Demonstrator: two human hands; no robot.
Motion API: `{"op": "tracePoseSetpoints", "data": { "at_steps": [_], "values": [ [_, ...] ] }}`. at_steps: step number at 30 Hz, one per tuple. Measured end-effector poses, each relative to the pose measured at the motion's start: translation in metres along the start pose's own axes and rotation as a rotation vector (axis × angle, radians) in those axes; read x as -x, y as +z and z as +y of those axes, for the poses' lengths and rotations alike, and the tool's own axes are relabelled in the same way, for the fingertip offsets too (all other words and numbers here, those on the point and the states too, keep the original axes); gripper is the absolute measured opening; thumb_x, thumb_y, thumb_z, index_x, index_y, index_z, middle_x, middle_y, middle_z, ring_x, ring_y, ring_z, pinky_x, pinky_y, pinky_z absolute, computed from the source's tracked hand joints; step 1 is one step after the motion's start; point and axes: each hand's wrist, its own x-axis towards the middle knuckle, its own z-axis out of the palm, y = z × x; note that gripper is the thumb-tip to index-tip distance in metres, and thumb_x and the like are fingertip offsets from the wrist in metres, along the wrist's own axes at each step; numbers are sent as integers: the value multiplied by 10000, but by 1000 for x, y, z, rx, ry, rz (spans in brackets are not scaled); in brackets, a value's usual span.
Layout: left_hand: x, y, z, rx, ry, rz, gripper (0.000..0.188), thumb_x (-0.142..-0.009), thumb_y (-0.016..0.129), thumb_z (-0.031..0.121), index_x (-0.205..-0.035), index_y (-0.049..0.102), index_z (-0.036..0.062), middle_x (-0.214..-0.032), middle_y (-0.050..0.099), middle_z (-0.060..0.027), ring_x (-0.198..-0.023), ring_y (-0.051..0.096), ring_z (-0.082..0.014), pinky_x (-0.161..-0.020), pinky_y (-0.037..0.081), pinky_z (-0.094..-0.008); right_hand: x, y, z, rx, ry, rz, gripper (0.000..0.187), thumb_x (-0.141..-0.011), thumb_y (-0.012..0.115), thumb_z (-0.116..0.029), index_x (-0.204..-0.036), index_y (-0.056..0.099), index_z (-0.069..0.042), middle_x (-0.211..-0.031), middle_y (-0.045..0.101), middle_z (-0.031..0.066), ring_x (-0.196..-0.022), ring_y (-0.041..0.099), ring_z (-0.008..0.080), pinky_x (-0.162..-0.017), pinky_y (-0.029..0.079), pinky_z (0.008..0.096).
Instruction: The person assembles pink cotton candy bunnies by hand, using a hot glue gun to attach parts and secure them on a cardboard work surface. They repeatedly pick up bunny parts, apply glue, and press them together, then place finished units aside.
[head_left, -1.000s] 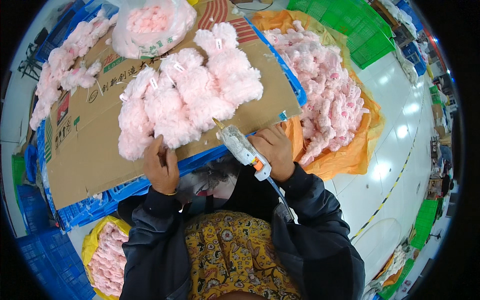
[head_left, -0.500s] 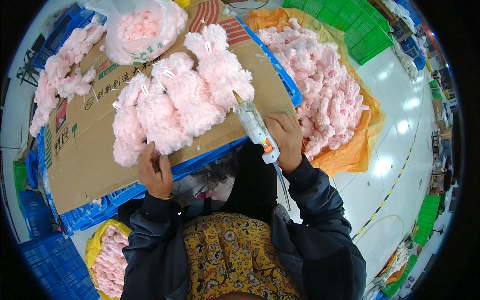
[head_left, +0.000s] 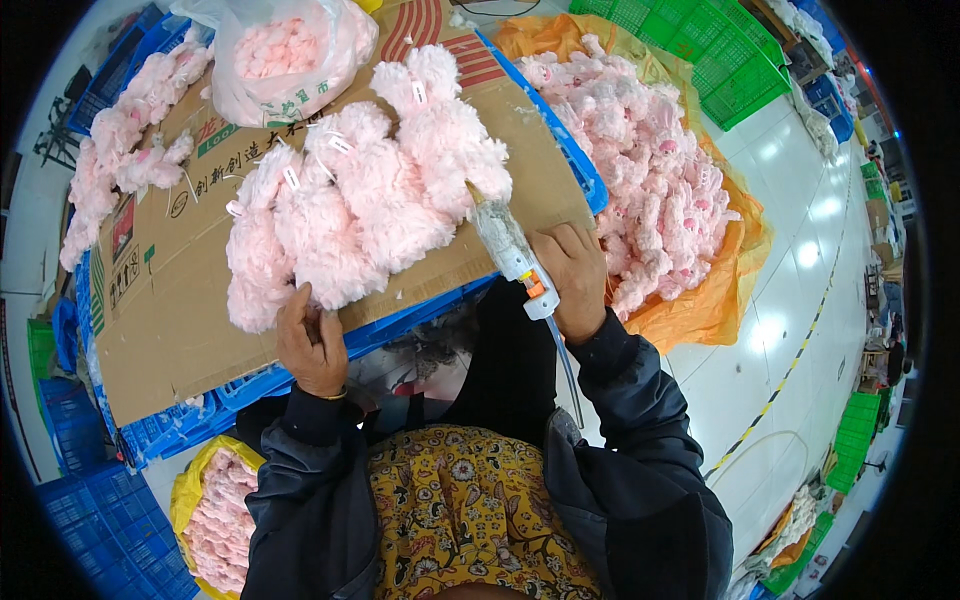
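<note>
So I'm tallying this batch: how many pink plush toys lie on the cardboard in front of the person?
4, side by side: one by the left hand, one, one, one by the glue gun. More may hide underneath.

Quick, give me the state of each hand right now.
Left hand: resting on the near edge of the pink plush toys, fingers curled; a firm grip cannot be told.
Right hand: closed around a glue gun, nozzle at the plush.
</note>
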Motion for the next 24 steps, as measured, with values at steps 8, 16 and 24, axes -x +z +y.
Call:
{"op": "tracePoseSetpoints", "data": {
  "at_steps": [8,16,24],
  "values": [
    [1,-1,-3,-14,5,-6,375,-934,589,14,-1306,544,-16,-1121,594,-114,-860,595,-151,-722,496,-261,1,-1,-1,35,-9,1,259,-745,682,-188,-973,657,-68,-809,541,98,-791,554,296,-714,410,406],
    [1,-2,-2,-23,-6,-14,378,-927,594,11,-1301,545,-19,-1136,594,-119,-903,603,-166,-763,504,-275,5,-5,-2,78,-25,-28,263,-770,654,-239,-974,654,-73,-805,534,98,-781,554,297,-708,400,412],
    [1,-2,2,53,-54,-10,361,-928,595,18,-1284,552,-24,-1114,586,-121,-903,594,-174,-776,498,-282,2,-13,14,47,129,95,227,-792,631,-157,-984,622,-36,-872,558,148,-850,559,363,-743,432,431]
  ]
}}
